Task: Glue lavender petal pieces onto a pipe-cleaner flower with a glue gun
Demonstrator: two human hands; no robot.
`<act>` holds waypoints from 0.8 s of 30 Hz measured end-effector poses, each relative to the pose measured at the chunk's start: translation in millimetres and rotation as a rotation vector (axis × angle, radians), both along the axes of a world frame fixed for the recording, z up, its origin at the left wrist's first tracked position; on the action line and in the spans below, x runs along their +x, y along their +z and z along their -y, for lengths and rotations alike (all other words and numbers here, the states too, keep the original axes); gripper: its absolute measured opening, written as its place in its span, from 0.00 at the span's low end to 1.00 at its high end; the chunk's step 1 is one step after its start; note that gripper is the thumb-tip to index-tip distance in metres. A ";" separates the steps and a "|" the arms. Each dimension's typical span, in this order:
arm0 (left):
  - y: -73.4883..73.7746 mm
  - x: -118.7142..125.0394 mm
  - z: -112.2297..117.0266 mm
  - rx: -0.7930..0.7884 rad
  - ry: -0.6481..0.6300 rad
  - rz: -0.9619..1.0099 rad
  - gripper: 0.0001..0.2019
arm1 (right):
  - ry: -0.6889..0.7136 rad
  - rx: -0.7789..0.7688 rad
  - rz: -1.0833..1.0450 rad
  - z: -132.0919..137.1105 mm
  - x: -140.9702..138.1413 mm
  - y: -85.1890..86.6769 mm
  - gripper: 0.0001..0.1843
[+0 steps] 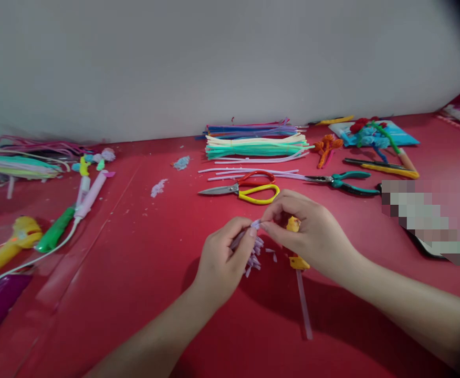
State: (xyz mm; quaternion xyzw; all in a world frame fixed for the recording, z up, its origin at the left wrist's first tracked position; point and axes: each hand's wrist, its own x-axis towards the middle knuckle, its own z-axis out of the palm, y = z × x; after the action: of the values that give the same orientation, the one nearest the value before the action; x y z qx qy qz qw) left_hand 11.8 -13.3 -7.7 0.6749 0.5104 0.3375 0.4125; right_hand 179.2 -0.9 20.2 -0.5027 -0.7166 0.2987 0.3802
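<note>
My left hand (230, 252) is closed, thumb against fingers, on a small lavender pipe cleaner piece (255, 224). Thumb and forefinger of my right hand (304, 223) pinch the far end of that same piece, so both hands meet over the table. Just beneath my left fingers lies a heap of short lavender pieces (254, 257), partly covered by the hand. A few loose bits (272, 254) are beside it. Under my right hand is a small yellow glue gun (299, 262), mostly hidden, with a translucent glue stick (304, 310) pointing toward me.
Beyond my hands lie scissors (240, 190), pliers (342, 181), lavender pipe cleaners (253, 172) and a green-and-cream bundle (255, 147). Orange (326, 148) and red-blue pipe cleaner shapes (372, 134) rest at the back right. At left are a corded pink tool (91, 195) and another yellow glue gun (13, 241).
</note>
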 end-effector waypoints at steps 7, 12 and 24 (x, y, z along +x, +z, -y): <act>0.7 0.1 0.7 -0.026 0.020 0.105 0.09 | -0.001 0.075 -0.015 -3.7 8.7 9.7 0.07; 2.3 0.8 -0.7 -0.034 0.037 0.120 0.09 | 0.086 0.205 0.063 -2.0 8.8 8.3 0.06; -0.6 -2.9 3.2 0.193 0.020 -0.091 0.07 | 0.014 -0.020 0.064 4.6 0.3 7.9 0.07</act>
State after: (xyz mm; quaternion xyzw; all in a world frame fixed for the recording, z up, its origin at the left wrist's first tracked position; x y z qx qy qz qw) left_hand 8.9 -16.6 -8.3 0.7210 0.5003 0.3584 0.3185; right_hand 179.5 -5.5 28.0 -0.5109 -0.7288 0.2923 0.3498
